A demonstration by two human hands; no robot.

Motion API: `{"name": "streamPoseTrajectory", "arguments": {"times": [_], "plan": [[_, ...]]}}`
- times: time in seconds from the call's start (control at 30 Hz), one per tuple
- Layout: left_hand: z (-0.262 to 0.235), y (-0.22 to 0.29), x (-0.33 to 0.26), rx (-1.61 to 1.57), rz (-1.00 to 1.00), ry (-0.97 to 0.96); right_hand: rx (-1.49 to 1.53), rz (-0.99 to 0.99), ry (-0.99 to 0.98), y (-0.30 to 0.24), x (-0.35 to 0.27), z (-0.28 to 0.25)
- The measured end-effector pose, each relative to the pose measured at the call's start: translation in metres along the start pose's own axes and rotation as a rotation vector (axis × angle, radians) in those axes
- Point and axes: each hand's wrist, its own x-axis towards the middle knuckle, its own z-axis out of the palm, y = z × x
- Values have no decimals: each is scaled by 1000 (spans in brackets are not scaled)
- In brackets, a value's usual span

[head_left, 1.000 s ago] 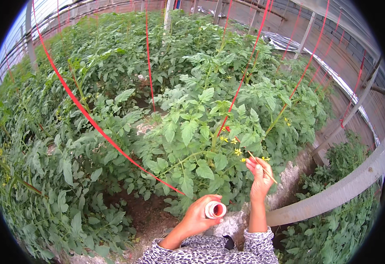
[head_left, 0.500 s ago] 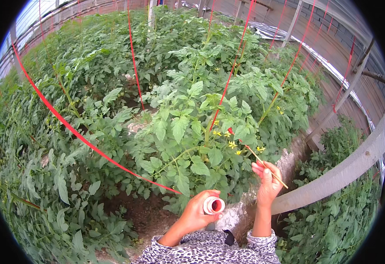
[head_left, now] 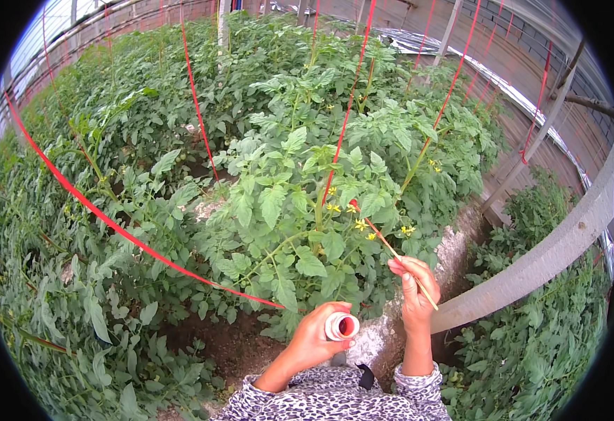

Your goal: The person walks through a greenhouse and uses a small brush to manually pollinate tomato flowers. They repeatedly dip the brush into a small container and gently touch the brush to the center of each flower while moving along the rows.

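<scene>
In my left hand (head_left: 314, 337) is a small white bottle (head_left: 334, 325), its uncapped mouth tipped upward and red showing inside. The fingers of my right hand (head_left: 416, 289) pinch a thin wooden stick brush (head_left: 389, 244) near its lower half. Its red tip (head_left: 353, 203) reaches among the yellow flowers (head_left: 361, 224) of a tomato plant (head_left: 289, 210); whether it touches a blossom I cannot tell. More yellow flowers (head_left: 408, 230) hang just right of the stick.
Red strings (head_left: 342, 133) rise from the plants. A slack red ribbon (head_left: 110, 217) curves across the left side. A pale curved beam (head_left: 531, 281) crosses at the right, above more foliage (head_left: 517, 358). A whitish ledge (head_left: 454, 245) runs beside the plants.
My right hand and the stick brush have shifted slightly left, the red tip staying near the blossoms. The plants appear a little further left in view. My left hand holds the bottle as before.
</scene>
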Motion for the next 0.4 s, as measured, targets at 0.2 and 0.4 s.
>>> {"name": "streamPoseTrajectory", "arguments": {"times": [0.2, 0.4], "plan": [[-2, 2, 1, -75, -56, -11, -149, -56, -91, 11, 22, 22], [-5, 1, 2, -36, -46, -3, -255, -88, -132, 16, 29, 28]]}}
